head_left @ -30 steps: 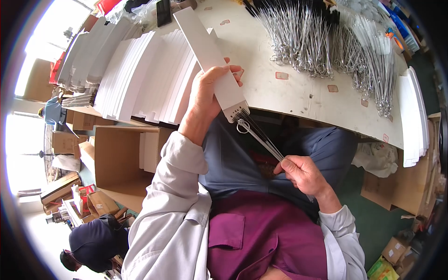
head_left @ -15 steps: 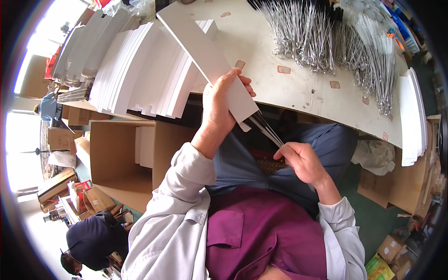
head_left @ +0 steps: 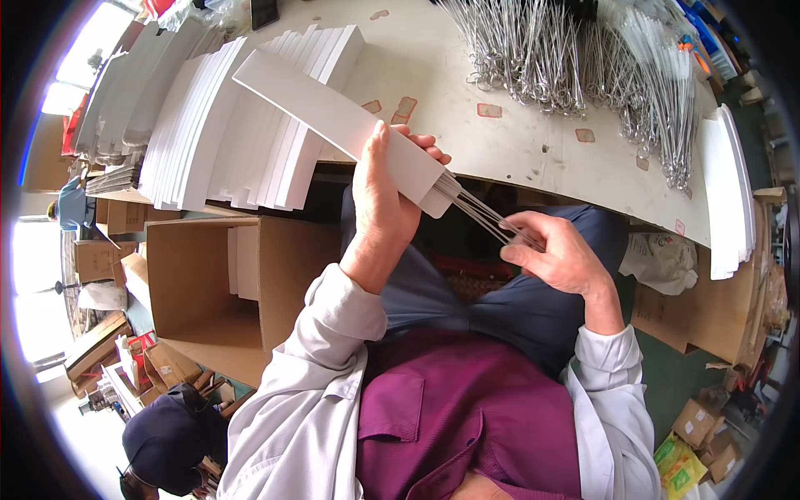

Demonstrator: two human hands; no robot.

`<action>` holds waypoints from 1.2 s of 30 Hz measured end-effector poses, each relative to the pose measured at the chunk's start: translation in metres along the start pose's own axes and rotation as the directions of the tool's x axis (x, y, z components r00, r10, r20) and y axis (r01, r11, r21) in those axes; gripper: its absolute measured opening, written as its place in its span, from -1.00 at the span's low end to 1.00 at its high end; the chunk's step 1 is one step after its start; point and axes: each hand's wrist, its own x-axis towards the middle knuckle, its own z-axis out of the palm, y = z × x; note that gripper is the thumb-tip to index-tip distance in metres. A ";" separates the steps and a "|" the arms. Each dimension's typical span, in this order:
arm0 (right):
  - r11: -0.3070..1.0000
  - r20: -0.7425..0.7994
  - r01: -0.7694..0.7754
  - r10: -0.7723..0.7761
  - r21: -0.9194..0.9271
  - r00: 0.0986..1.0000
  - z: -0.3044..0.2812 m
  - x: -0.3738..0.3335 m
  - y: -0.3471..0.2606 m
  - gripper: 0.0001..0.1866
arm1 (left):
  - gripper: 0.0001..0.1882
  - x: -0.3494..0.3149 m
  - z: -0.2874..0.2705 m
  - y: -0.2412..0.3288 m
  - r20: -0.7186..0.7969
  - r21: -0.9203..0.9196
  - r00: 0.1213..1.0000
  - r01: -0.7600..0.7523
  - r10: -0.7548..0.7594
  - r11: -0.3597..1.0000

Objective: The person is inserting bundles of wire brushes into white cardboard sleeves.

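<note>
A long, narrow white box (head_left: 333,112) lies tilted across the middle, its open end toward my right hand. My left hand (head_left: 383,200) is closed round the box near that end, thumb on one side and fingertips on the other. Several thin metal wire rods (head_left: 473,208) stick out of the box's open end; their other ends are inside it and hidden. With curled fingers, slightly blurred, my right hand (head_left: 562,257) holds the outer ends of the rods. A small flap (head_left: 435,204) shows at the mouth of the box.
Beyond my hands, the worktable (head_left: 533,158) carries piles of looped wire rods (head_left: 525,67). Stacked white boxes (head_left: 200,125) stand at the left, more white pieces (head_left: 725,196) at the right edge. An open carton (head_left: 204,292) sits left of my knees. Another person (head_left: 175,437) is at lower left.
My right hand has moved up and its fingers have shifted on the rod ends. The white box's far end has dropped to the left. Black parts visible at its mouth before no longer show.
</note>
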 end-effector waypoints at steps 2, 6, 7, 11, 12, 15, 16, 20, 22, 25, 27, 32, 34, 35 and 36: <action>0.979 -0.097 -0.031 0.052 0.201 0.994 0.001 -0.014 0.010 -0.43 | -0.60 0.000 0.001 -0.005 0.011 -0.013 1.000 0.010 -0.010 1.000; 0.977 -0.411 0.185 -0.124 0.110 0.903 0.028 -0.012 0.017 -0.48 | -0.60 -0.011 0.013 -0.025 0.024 -0.016 0.999 0.032 -0.031 0.999; 0.972 -0.425 0.216 -0.158 0.092 0.891 0.036 -0.005 0.014 -0.49 | -0.60 -0.017 0.016 -0.031 0.029 -0.014 0.999 0.038 -0.038 0.999; 0.921 -0.417 0.308 -0.189 0.237 0.889 0.049 0.023 0.004 -0.53 | -0.53 -0.042 0.022 -0.056 0.152 0.165 0.986 0.043 -0.069 0.985; 0.869 -0.320 0.225 -0.082 0.441 0.944 0.048 0.025 0.001 -0.55 | -0.52 -0.045 0.022 -0.057 0.146 0.197 0.986 0.046 -0.076 0.979; 0.848 -0.250 0.196 -0.078 0.492 0.965 0.045 0.028 0.012 -0.58 | -0.50 -0.055 0.022 -0.053 0.105 0.281 0.987 0.090 -0.124 0.955; 0.845 -0.245 0.197 -0.081 0.498 0.966 0.042 0.026 0.015 -0.58 | -0.48 -0.060 0.020 -0.050 0.061 0.327 0.986 0.129 -0.157 0.936; 0.903 -0.252 0.190 -0.096 0.385 0.963 0.015 0.010 0.019 -0.61 | -0.60 -0.086 0.015 0.008 0.319 0.870 0.750 0.010 -0.579 0.493; 0.900 -0.226 0.157 -0.067 0.406 0.972 0.005 0.001 0.014 -0.62 | -0.60 -0.108 0.016 0.030 0.420 0.907 0.742 -0.349 -0.522 0.235; 0.947 -0.142 0.118 -0.078 0.298 0.987 -0.003 -0.006 0.004 -0.64 | -0.48 -0.102 0.035 0.050 0.808 0.539 0.549 -0.835 -0.212 -0.110; 0.991 -0.057 0.095 -0.090 0.092 0.994 -0.003 -0.009 -0.004 -0.66 | -0.24 -0.093 0.045 0.051 0.752 0.507 0.562 -0.827 -0.343 -0.244; 0.994 -0.077 0.100 -0.097 0.037 0.992 0.003 -0.010 -0.002 -0.65 | -0.22 -0.063 0.032 0.025 0.678 0.516 0.581 -0.813 -0.451 -0.271; 0.978 -0.158 0.200 -0.189 0.056 0.969 0.004 -0.012 0.005 -0.75 | -0.34 -0.060 0.030 0.017 0.639 0.529 0.588 -0.804 -0.496 -0.273; 0.980 -0.163 0.192 -0.181 0.054 0.970 0.003 -0.012 0.012 -0.75 | -0.39 -0.062 0.031 0.013 0.617 0.552 0.589 -0.796 -0.521 -0.247; 0.961 -0.256 0.264 -0.235 0.086 0.938 0.001 -0.011 0.022 -0.77 | -0.41 -0.064 0.031 0.008 0.588 0.580 0.595 -0.782 -0.548 -0.227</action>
